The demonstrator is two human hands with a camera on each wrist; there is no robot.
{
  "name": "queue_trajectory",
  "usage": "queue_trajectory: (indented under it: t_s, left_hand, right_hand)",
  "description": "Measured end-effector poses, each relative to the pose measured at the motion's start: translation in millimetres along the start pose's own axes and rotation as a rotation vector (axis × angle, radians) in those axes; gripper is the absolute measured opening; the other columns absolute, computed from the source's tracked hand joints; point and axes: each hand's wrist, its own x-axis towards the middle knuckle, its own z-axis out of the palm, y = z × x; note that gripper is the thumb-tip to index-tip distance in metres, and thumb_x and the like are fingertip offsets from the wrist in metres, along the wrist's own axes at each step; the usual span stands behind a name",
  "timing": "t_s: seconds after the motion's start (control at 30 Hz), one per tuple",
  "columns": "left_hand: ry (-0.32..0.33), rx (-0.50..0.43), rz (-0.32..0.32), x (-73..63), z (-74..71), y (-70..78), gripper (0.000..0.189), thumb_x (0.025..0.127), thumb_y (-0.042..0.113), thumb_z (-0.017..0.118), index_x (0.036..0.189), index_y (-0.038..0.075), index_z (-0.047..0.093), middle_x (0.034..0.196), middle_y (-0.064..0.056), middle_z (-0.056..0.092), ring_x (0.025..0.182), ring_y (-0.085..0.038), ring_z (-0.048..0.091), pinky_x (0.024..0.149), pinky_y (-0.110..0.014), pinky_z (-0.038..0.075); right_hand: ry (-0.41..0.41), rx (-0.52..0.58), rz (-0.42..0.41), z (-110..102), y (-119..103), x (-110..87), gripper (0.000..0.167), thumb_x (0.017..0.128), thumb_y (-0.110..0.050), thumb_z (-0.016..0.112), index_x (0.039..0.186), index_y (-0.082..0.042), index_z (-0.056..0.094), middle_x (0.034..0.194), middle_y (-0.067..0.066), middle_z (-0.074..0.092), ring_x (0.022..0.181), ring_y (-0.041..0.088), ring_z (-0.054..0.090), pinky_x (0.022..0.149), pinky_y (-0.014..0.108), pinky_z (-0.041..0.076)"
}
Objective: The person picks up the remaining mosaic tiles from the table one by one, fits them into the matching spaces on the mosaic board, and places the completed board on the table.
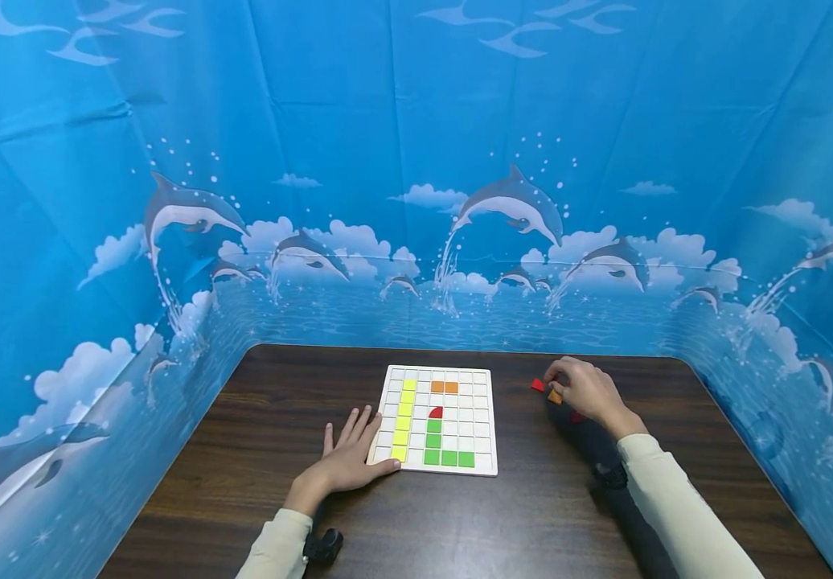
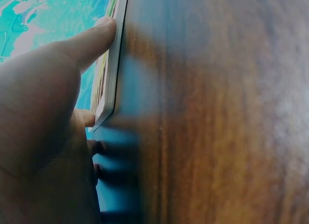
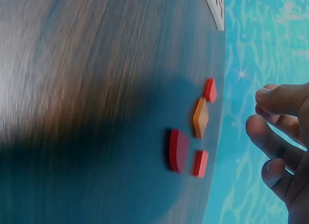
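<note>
A white square grid board lies on the table. It bears a yellow column, two orange squares, a red quarter-round piece and several green squares. My left hand rests against the board's lower left corner, fingers spread and thumb on its near edge. To the right of the board, my right hand hovers over loose pieces with its fingers loosely bent. In the right wrist view, an orange piece, a dark red curved piece and two small red pieces lie apart from the fingers, which show nothing between them.
The dark wooden table is bounded at the back and sides by a blue curtain printed with dolphins. A black strap device sits on each wrist, the left one close to the tabletop.
</note>
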Motion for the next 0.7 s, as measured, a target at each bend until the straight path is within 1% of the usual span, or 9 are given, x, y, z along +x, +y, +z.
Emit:
queue_trajectory:
  t_s: [0.13, 0.27, 0.33, 0.37, 0.43, 0.47, 0.53, 0.6, 0.7]
  left_hand:
    - [0.0, -0.017, 0.018, -1.8, -1.0, 1.3, 0.109, 0.092, 0.078, 0.062, 0.172, 0.016, 0.023, 0.181, -0.013, 0.008, 0.168, -0.038, -0.001, 0.124, -0.076, -0.013]
    - [0.01, -0.016, 0.026, -1.0, 1.9, -1.8, 0.11, 0.091, 0.083, 0.058, 0.172, 0.018, 0.023, 0.181, -0.011, 0.007, 0.168, -0.037, -0.001, 0.124, -0.075, -0.013]
    - [0.014, -0.035, 0.034, -3.0, -0.9, 0.8, 0.11, 0.09, 0.082, 0.06, 0.172, 0.017, 0.025, 0.181, -0.013, 0.009, 0.168, -0.039, 0.001, 0.123, -0.077, -0.013]
    - [0.018, -0.032, 0.045, -2.6, 0.1, -0.7, 0.11, 0.091, 0.082, 0.06, 0.172, 0.017, 0.024, 0.181, -0.013, 0.009, 0.168, -0.039, -0.001, 0.122, -0.078, -0.014]
    - [0.018, -0.047, 0.054, -5.3, -3.3, 2.9, 0.109, 0.091, 0.08, 0.062, 0.171, 0.015, 0.025, 0.18, -0.016, 0.01, 0.167, -0.04, 0.0, 0.121, -0.078, -0.015]
    - [0.015, -0.05, 0.054, -6.7, -5.0, 4.7, 0.109, 0.091, 0.079, 0.063, 0.171, 0.014, 0.026, 0.18, -0.016, 0.01, 0.167, -0.04, 0.0, 0.121, -0.078, -0.015]
    - [0.014, -0.041, 0.07, -6.6, -2.9, 3.1, 0.108, 0.093, 0.078, 0.061, 0.171, 0.014, 0.024, 0.18, -0.018, 0.008, 0.167, -0.041, -0.003, 0.119, -0.08, -0.017]
    - [0.004, -0.039, 0.052, -8.7, -6.3, 7.2, 0.107, 0.093, 0.076, 0.063, 0.171, 0.012, 0.025, 0.18, -0.018, 0.01, 0.167, -0.041, -0.001, 0.121, -0.078, -0.016]
    - [-0.001, -0.039, 0.042, -7.6, -6.2, 7.1, 0.107, 0.093, 0.074, 0.064, 0.171, 0.012, 0.026, 0.18, -0.017, 0.01, 0.167, -0.041, 0.0, 0.122, -0.078, -0.015]
  right_hand:
    - [0.0, -0.013, 0.031, -3, 9, -2.8, 0.008, 0.098, -0.013, 0.077, 0.106, -0.013, 0.079, 0.111, 0.009, 0.076, 0.074, 0.017, 0.061, 0.058, 0.036, 0.049]
    - [-0.009, -0.027, 0.063, -3, 18, -5.8, 0.01, 0.098, -0.012, 0.077, 0.108, -0.013, 0.079, 0.114, 0.011, 0.076, 0.077, 0.02, 0.063, 0.061, 0.04, 0.053]
    - [-0.016, -0.037, 0.076, -3, 23, -7.0, 0.013, 0.098, -0.012, 0.076, 0.111, -0.012, 0.079, 0.118, 0.013, 0.075, 0.081, 0.023, 0.065, 0.064, 0.043, 0.055]
    - [-0.02, -0.041, 0.081, -3, 25, -7.6, 0.015, 0.098, -0.012, 0.076, 0.113, -0.012, 0.079, 0.121, 0.014, 0.075, 0.084, 0.025, 0.067, 0.065, 0.045, 0.056]
    - [-0.03, -0.046, 0.098, -3, 29, -9.0, 0.018, 0.098, -0.013, 0.076, 0.116, -0.011, 0.079, 0.125, 0.016, 0.073, 0.089, 0.029, 0.069, 0.068, 0.048, 0.057]
    - [-0.035, -0.049, 0.107, -3, 31, -9.5, 0.019, 0.098, -0.013, 0.076, 0.117, -0.011, 0.078, 0.127, 0.017, 0.073, 0.092, 0.031, 0.07, 0.07, 0.05, 0.058]
    - [-0.041, -0.056, 0.119, -2, 34, -10.3, 0.02, 0.099, -0.013, 0.076, 0.119, -0.01, 0.078, 0.13, 0.019, 0.071, 0.097, 0.035, 0.07, 0.075, 0.055, 0.06]
    - [-0.048, -0.057, 0.134, -2, 37, -10.9, 0.02, 0.099, -0.014, 0.077, 0.118, -0.01, 0.077, 0.13, 0.02, 0.071, 0.1, 0.037, 0.07, 0.08, 0.059, 0.06]
    - [-0.061, -0.059, 0.147, -1, 41, -11.2, 0.021, 0.099, -0.013, 0.076, 0.12, -0.008, 0.076, 0.131, 0.022, 0.07, 0.105, 0.041, 0.069, 0.088, 0.064, 0.058]
